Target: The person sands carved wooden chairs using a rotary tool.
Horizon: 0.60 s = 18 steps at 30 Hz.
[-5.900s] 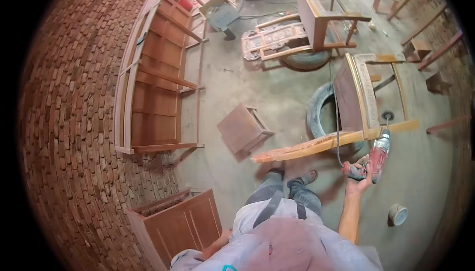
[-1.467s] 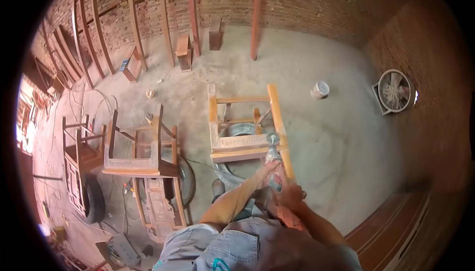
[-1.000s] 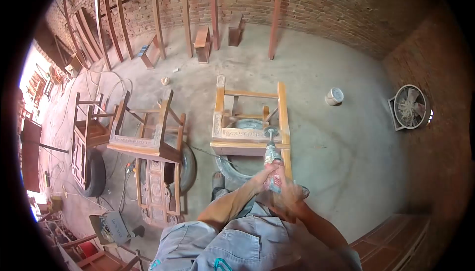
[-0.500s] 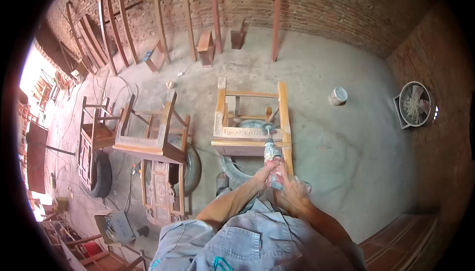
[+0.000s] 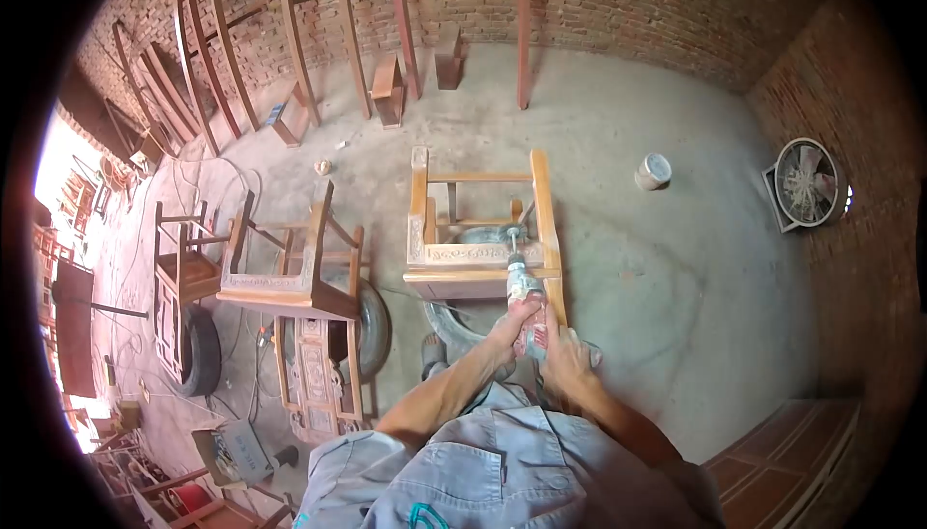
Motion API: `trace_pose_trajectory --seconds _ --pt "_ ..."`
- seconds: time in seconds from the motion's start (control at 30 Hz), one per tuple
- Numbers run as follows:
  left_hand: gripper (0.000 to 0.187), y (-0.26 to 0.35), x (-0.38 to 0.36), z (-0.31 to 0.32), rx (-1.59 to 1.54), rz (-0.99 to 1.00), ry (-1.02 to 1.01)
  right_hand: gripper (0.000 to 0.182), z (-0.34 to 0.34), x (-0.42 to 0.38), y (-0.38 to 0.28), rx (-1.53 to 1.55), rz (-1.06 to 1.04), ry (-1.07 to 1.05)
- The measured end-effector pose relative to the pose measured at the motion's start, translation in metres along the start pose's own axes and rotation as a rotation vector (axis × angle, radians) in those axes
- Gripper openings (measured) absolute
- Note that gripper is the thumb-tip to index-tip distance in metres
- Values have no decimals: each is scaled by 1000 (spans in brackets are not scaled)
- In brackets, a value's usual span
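Both hands are wrapped around a dusty red-and-grey power drill with a slim shaft pointing away from me. My left hand grips its body from the left. My right hand closes around the rear part, its fingers partly hidden. At the shaft's end, a small round tip overlaps the carved rail near the right post of a wooden chair. Pale carving runs along that rail and up the left post. Beneath the chair lies a tyre.
More carved chairs stand to the left, by tyres. A white bucket and a round fan are at right. Planks lean on the brick wall. Cables and a cardboard box lie at left.
The view has shifted slightly, so the chairs appear a little higher and further left. The drill's tip has moved slightly left and away along the chair. Both hands keep their grip.
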<state>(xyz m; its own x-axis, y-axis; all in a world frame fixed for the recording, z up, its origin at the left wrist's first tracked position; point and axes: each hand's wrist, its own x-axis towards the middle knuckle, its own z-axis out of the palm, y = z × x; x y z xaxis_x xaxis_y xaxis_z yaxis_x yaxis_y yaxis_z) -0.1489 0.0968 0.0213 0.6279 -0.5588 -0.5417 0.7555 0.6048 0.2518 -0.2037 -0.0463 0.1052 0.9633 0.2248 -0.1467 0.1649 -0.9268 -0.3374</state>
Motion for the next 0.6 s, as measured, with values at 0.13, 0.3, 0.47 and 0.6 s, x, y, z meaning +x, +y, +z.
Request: trace_pose_trajectory --seconds 0.13,0.3,0.47,0.6 --pt "33 13 -7 22 71 82 -35 95 2 7 9 161 42 62" --pt "47 49 -34 38 267 115 78 61 -26 18 25 1725 487 -146" --pt "32 40 -35 35 592 296 295 66 -21 6 32 2158 426 -173" --pt "27 10 -46 27 887 503 258 66 5 0 40 2296 369 -232"
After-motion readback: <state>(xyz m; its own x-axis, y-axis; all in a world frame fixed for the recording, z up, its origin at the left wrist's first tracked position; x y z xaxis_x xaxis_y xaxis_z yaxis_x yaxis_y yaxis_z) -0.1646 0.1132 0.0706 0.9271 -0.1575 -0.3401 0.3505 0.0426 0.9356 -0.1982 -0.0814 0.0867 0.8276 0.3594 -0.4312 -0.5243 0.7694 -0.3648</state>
